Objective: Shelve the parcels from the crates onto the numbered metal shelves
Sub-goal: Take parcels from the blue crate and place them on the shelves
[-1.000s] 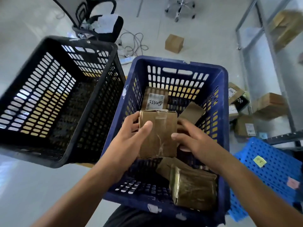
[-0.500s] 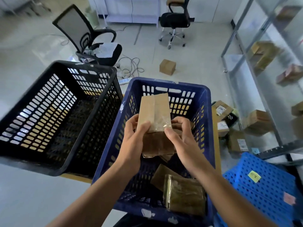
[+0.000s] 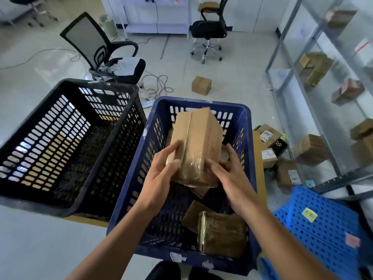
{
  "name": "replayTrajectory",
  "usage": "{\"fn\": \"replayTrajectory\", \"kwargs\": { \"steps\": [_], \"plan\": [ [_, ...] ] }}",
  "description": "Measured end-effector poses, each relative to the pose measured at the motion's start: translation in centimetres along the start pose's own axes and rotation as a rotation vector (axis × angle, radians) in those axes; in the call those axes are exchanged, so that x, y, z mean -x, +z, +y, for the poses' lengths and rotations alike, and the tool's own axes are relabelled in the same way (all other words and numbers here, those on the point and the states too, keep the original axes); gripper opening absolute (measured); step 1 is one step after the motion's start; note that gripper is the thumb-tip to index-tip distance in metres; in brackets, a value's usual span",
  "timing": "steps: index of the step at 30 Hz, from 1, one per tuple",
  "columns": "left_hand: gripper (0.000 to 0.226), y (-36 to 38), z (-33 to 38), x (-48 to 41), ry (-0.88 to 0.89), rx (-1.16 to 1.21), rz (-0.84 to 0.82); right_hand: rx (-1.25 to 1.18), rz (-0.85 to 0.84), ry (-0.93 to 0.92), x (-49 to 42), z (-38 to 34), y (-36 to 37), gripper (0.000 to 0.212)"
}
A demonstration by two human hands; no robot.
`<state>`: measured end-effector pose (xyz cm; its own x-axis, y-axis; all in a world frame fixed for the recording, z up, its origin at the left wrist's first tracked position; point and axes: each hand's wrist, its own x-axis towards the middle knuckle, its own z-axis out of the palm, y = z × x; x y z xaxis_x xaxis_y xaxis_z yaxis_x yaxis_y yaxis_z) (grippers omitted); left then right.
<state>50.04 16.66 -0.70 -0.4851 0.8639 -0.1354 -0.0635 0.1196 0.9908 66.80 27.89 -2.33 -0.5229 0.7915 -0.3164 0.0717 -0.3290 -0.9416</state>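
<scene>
I hold a taped brown cardboard parcel (image 3: 196, 142) above the dark blue crate (image 3: 245, 126). My left hand (image 3: 161, 174) grips its lower left edge, thumb on the front face. My right hand (image 3: 226, 170) grips its lower right side. Under the held parcel a smaller brown piece shows between my hands. A tape-wrapped parcel (image 3: 222, 234) lies at the crate's near right corner. The metal shelves (image 3: 314, 102) stand to the right, with several parcels on their levels.
A black crate (image 3: 66, 138) sits left of the blue one. Loose parcels (image 3: 269, 145) lie on the floor by the shelf foot, and one box (image 3: 201, 85) farther off. A light blue crate (image 3: 323, 225) is at lower right. Two office chairs (image 3: 105, 51) and cables lie beyond.
The parcel has come up out of the blue crate and tilted so its long face points at me. My view has lifted, showing more of the room and shelves.
</scene>
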Motion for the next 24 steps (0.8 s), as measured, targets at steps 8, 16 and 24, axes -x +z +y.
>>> {"fn": "replayTrajectory", "kwargs": {
  "steps": [8,16,24],
  "plan": [
    [0.071,0.6,0.4,-0.7,-0.09,0.028,0.039,-0.058,0.054,-0.052,-0.4,0.4,-0.3,0.05],
    [0.05,0.3,0.4,-0.4,-0.018,0.164,-0.023,-0.353,-0.195,0.124,0.3,-0.5,-0.6,0.072],
    [0.09,1.7,0.5,0.0,0.11,-0.311,0.088,-0.098,-0.09,-0.123,1.0,-0.9,0.0,0.049]
  ]
}}
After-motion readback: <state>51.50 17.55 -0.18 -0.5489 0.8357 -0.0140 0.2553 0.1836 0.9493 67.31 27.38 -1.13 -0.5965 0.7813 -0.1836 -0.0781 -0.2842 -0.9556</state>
